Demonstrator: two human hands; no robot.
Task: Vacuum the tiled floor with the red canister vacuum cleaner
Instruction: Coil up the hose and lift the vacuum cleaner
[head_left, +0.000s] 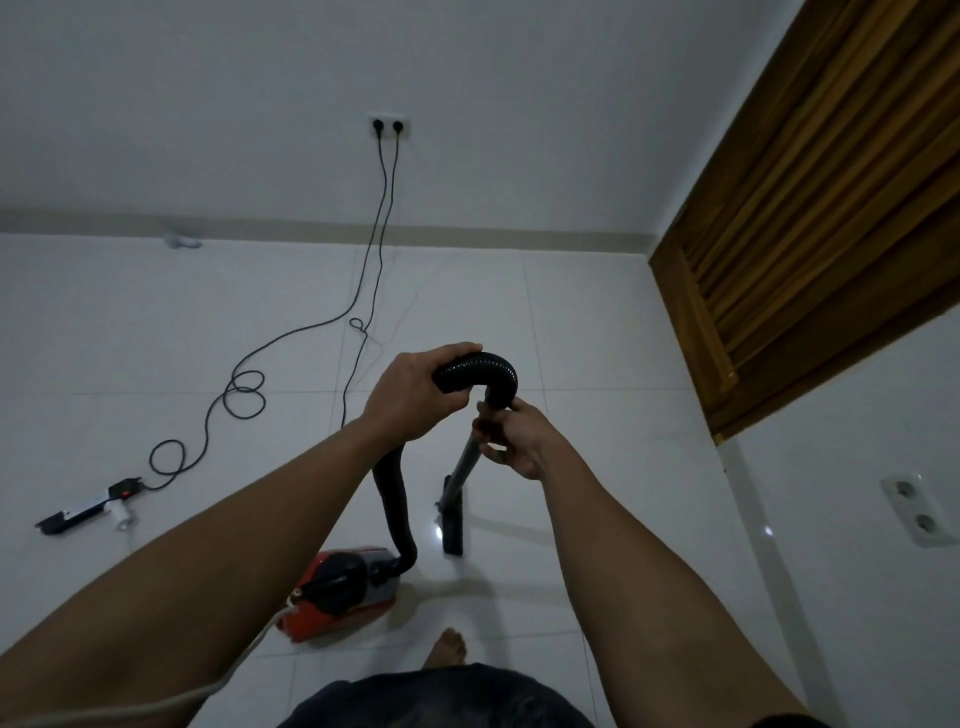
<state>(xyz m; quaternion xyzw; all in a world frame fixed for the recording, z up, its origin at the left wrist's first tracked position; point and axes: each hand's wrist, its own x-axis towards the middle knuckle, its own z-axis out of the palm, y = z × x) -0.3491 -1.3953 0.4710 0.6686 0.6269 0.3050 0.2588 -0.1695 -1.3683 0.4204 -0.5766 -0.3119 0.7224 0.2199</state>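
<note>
The left hand (410, 384) is curled over the black ribbed flexible hose (483, 371) at the top of its arch, fingers wrapped round it. Just beside and below, the right hand (514, 436) grips the upper end of the thin grey metal wand tube (460, 473), where the hose bends down to meet it. The tube slants down to a narrow black floor nozzle (451, 525) resting on the glossy white tiled floor (571, 338). From the left hand the hose drops and curves into the front of the red canister vacuum cleaner (343, 587), which sits on the tiles near a bare foot (447, 649), left of the nozzle. A pale cord (249, 654) trails from the canister toward the lower left. Two thin black cables (244, 395) hang from a white double wall socket (389, 126); one loops across the floor to a black-and-white power strip (88, 506) well to the left. A brown slatted wooden door (805, 234) stands at the right.
</note>
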